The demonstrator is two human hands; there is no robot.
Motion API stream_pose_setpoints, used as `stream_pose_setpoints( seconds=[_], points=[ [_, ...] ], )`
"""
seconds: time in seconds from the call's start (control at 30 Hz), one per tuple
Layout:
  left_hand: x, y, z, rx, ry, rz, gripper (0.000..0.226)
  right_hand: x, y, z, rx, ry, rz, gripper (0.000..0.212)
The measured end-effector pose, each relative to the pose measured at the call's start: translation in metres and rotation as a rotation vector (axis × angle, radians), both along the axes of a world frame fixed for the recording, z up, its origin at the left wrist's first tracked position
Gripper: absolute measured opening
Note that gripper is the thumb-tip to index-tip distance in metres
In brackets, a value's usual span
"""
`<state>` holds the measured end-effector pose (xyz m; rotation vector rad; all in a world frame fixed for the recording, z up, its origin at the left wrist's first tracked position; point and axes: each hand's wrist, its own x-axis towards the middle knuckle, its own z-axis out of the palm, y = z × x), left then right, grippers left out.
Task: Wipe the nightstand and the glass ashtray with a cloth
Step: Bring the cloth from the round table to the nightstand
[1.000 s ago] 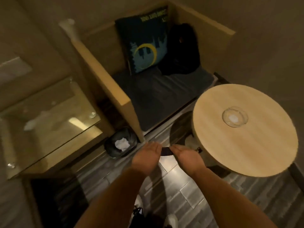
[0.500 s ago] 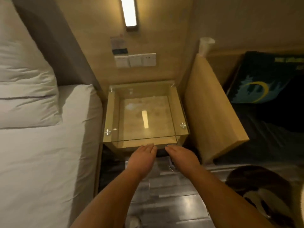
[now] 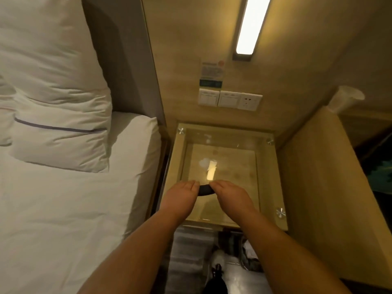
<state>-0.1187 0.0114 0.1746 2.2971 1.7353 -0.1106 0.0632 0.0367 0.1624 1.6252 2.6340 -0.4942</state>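
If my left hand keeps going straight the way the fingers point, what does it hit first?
Probably the dark cloth held just past the left hand fingertips; beyond that, the nightstand's glass top, though depth is hard to judge.

White bed left, two pillows stacked. Lit wall lamp above switch panel. Wooden partition right.

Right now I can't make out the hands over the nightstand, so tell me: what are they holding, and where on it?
A dark cloth, one end gripped by the left hand, the other by the right hand.
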Motion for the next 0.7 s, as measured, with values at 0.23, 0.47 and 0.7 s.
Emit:
stream_pose_setpoints(
  seconds=[0.23, 0.47, 0.7],
  points=[
    [-0.013, 0.094, -0.028, -0.036, 0.031, 0.073, 0.054, -0.012, 0.106, -0.032, -0.030, 0.028, 0.109, 0.052],
    [-0.031, 0.168, -0.055, -0.068, 0.039, 0.106, 0.052, -0.031, 0.189, -0.063, -0.066, 0.025, 0.192, 0.053],
    [-0.062, 0.238, -0.079, 0.022, 0.029, 0.080, 0.050, -0.060, 0.255, -0.087, -0.027, 0.058, 0.194, 0.052]
  ],
)
